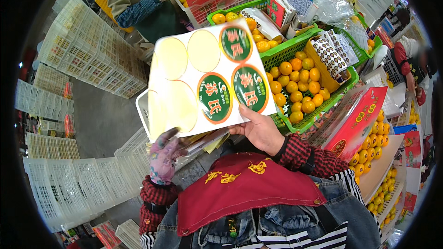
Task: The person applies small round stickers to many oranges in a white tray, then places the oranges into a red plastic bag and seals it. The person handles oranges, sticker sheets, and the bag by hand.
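Observation:
A white sheet of large round stickers (214, 97) is held up in front of me. Three green discs with orange rims are on it, beside pale blank rounds. My right hand (264, 133), bare, grips its lower edge, thumb on top and fingers underneath. By the lower left corner is my left hand (162, 159) in a pink patterned glove. Its fingers are smeared by motion, so I cannot tell whether they grip the sheet. Under the sheet, a pile of papers (205, 142) and the edge of a white basket (144, 109) show.
Right of the sheet stands a green crate (336, 96) of oranges, with small-sticker sheets (331, 53) on a box. A red box lid (357, 122) lies nearer. White crates (87, 48) are stacked at left. A co-worker (143, 7) in a dark apron stands across from me.

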Demonstrator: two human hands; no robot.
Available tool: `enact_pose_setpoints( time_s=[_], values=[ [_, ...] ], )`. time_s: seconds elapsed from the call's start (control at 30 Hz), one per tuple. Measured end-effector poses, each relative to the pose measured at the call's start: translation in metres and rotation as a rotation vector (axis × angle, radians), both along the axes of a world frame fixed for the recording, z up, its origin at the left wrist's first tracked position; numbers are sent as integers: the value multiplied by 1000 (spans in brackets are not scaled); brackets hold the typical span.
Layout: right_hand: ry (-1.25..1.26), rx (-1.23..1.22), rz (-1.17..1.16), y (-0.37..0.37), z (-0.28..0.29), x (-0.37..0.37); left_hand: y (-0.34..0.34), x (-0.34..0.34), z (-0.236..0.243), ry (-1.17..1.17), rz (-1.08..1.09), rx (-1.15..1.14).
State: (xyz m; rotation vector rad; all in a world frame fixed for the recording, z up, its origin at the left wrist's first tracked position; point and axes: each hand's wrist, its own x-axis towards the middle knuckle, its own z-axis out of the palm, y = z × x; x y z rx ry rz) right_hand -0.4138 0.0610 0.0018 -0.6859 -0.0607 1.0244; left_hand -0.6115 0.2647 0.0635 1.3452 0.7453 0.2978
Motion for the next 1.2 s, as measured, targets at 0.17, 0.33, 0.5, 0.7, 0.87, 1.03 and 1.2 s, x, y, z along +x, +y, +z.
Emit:
enact_pose_setpoints(
  time_s=[0.17,0.33,0.5,0.7,0.87,1.03,1.2],
  values=[
    [-146,-15,-59,0,14,-1,-27,11,23,175,-433,635],
    [-153,-82,-54,-6,17,-6,-51,72,16,-117,-425,1051],
    [-215,-126,-146,-7,3,-14,-54,100,-15,-179,-385,830],
    [-394,-213,-170,-9,-11,-16,-46,107,-30,41,-563,811],
    [-499,-218,-148,-17,-8,-8,-37,110,-28,111,-572,390],
    [-420,-140,-50,-20,-3,0,-25,111,-28,20,-728,540],
    [-523,-221,-32,-20,1,4,-21,111,-29,-26,-709,673]
  ],
)
